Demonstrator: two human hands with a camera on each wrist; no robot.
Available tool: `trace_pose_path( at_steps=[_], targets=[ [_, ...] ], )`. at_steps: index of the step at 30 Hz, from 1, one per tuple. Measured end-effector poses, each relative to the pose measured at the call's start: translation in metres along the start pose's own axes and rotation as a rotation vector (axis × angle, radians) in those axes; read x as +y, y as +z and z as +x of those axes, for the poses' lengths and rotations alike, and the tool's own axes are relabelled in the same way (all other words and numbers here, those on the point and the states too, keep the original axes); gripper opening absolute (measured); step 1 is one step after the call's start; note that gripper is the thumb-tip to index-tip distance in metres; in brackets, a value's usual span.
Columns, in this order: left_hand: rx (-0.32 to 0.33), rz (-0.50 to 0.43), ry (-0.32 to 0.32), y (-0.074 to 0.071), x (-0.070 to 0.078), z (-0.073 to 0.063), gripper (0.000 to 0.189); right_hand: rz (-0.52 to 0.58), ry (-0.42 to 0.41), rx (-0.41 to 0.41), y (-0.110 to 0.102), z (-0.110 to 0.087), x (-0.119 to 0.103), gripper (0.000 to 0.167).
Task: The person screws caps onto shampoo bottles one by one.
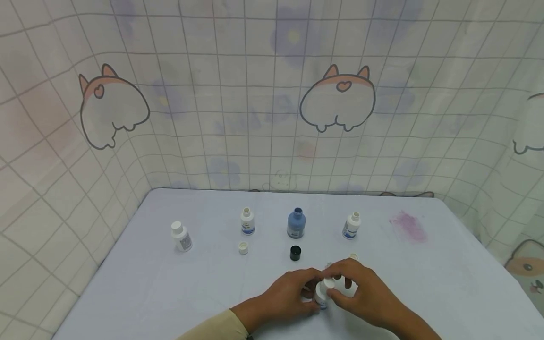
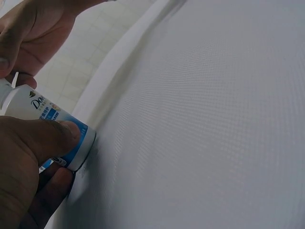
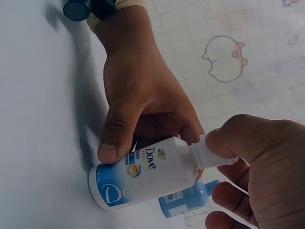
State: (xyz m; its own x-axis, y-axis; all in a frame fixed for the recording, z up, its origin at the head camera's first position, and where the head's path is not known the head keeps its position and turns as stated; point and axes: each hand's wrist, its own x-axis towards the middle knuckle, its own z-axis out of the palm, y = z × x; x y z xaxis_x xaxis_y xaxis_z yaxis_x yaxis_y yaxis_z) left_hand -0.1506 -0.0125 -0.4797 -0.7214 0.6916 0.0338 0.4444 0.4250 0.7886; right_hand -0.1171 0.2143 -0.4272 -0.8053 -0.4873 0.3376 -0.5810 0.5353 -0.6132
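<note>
A small white Dove bottle (image 1: 321, 296) with a blue lower part stands on the table near its front edge, slightly right of the middle. My left hand (image 1: 289, 295) grips its body, thumb on one side and fingers round the other, as the right wrist view shows. At the top, my right hand (image 1: 367, 293) pinches the white cap (image 3: 206, 153) between thumb and fingers. The cap sits on the bottle's neck; how tightly, I cannot tell. In the left wrist view the bottle's label (image 2: 47, 109) shows above the left thumb.
Farther back stand a capped white bottle (image 1: 182, 237), an uncapped white bottle (image 1: 248, 223), an uncapped blue bottle (image 1: 296, 225) and another uncapped white bottle (image 1: 351, 226). A white cap (image 1: 243, 248) and a black cap (image 1: 295, 253) lie before them. A pink stain (image 1: 409, 226) marks the right side.
</note>
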Motion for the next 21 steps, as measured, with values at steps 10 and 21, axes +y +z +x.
trace_pose_path(
  at_steps=[10,21],
  targets=[
    [-0.002,0.011,0.013,0.0002,-0.0011,0.0009,0.055,0.017,-0.021,-0.004,0.0009,0.0004,0.0005,0.047],
    [-0.005,0.003,0.027,-0.0010,-0.0004,-0.0004,0.053,0.034,-0.012,-0.040,-0.0007,0.0022,-0.0011,0.046]
  ],
)
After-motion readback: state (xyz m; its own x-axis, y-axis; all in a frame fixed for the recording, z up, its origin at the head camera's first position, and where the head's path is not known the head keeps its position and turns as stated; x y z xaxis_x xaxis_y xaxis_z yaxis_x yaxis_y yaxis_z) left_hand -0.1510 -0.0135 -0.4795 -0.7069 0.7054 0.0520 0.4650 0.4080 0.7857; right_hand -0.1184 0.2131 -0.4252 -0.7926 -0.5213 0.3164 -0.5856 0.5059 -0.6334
